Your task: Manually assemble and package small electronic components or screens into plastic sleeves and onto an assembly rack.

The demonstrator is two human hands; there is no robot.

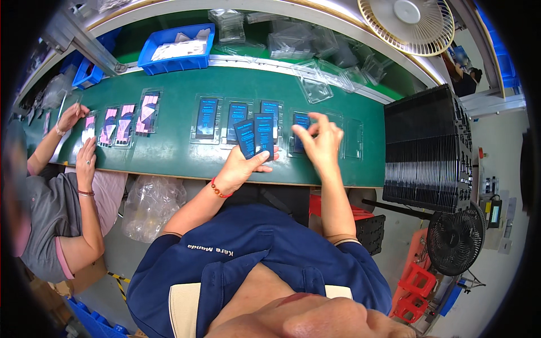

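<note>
My left hand (243,168) pinches two dark, phone-sized flat panels (264,135) with blue print, fanned apart under the thumb. Above the work table, my right hand (324,142) has thumb and forefinger spread, with nothing visible between them. Beneath its fingertips, another dark panel (301,119) lies in a clear plastic tray, partly hidden by the hand. Further left are more clear trays with a dark panel (207,118) in each; the held panels overlap some of these. A clear tray (353,147) without a panel lies right of my right hand.
At the left, a co-worker's hands (85,151) touch a tray in a row of pink-patterned pieces (125,124). A blue bin (145,62) of white pieces and stacked clear trays (313,84) line the back. Black ribbed racks (422,163) stand at the right, near a black fan (456,236).
</note>
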